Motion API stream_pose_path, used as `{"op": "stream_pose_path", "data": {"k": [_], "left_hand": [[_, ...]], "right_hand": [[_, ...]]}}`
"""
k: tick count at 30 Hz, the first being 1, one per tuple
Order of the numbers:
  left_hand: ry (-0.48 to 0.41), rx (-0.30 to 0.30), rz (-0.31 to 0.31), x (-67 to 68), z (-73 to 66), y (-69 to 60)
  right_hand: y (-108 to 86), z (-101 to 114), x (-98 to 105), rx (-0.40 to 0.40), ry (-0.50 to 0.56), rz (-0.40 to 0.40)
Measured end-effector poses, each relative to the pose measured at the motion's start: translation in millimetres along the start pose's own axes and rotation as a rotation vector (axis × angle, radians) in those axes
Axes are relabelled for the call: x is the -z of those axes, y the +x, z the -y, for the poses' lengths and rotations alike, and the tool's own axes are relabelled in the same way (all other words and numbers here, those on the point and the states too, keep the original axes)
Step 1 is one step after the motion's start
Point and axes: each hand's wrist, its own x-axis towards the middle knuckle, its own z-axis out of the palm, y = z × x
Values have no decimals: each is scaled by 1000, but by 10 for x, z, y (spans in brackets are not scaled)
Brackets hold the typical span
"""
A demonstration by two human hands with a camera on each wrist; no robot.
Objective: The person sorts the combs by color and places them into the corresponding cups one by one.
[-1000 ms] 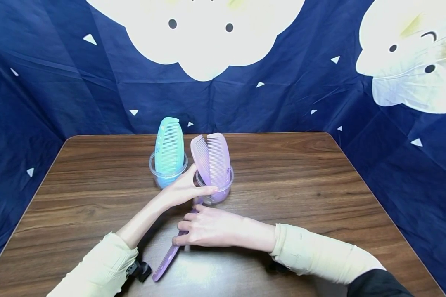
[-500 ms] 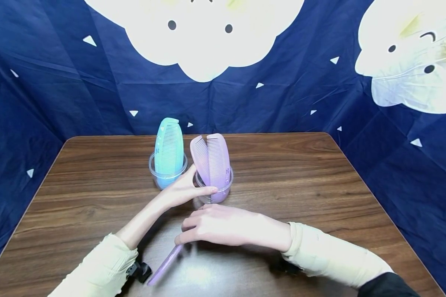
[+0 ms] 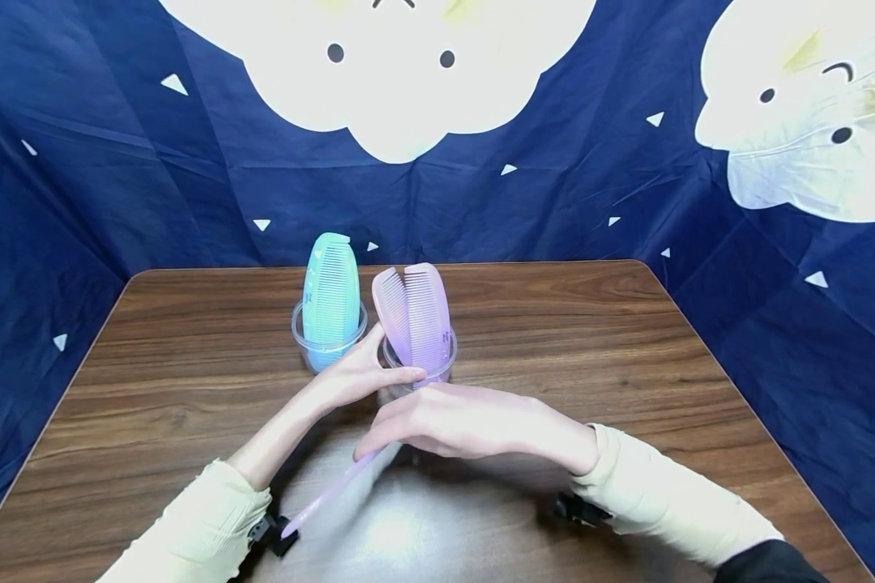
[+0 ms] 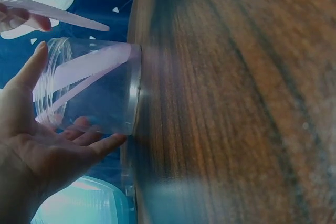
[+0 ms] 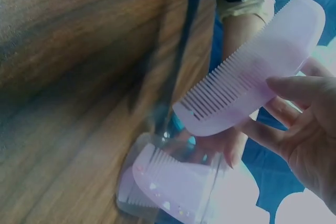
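My left hand (image 3: 360,374) holds a clear plastic cup (image 4: 113,108), thumb on the near side of the rim and fingers round the far side. Two light purple combs, a right one (image 3: 428,312) and a left one (image 3: 391,308), stand in this cup, leaning apart at the top. Another purple comb (image 5: 262,61) is pinched between thumb and fingers of my right hand (image 3: 459,419), raised off the table just in front of the cup. Its one end points down-left in the head view, toward the left wrist; my right hand hides the other end there.
Left of the held cup stands a second clear cup (image 3: 298,334) with a light blue comb (image 3: 331,283) upright in it. Both cups are on a brown wood-grain table (image 3: 591,348). Behind the table hangs a dark blue cloth (image 3: 459,210) with white cloud shapes.
My right hand has picked the purple comb up off the table and moved it slightly up and right, toward the cup of purple combs. My left hand has stayed on the cup.
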Motion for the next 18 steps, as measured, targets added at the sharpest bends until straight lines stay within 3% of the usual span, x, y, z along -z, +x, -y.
{"op": "stream_pose_path", "data": {"k": [2, 9, 15, 16, 17, 18], "left_hand": [[-11, -4, 4, 3, 11, -2], [-17, 8, 8, 24, 22, -19], [27, 14, -5, 19, 42, -12], [8, 20, -7, 13, 44, -15], [-97, 32, 32, 1, 45, -21], [-291, 28, 137, -13, 46, -23]], "right_hand": [[-18, -27, 40, 19, 75, -15], [-64, -102, 185, 60, 137, -72], [-126, -147, 287, 3, 256, -113], [-138, -152, 303, -18, 274, -126], [-152, -156, 319, -45, 293, -139], [-167, -163, 333, -73, 309, -154]]}}
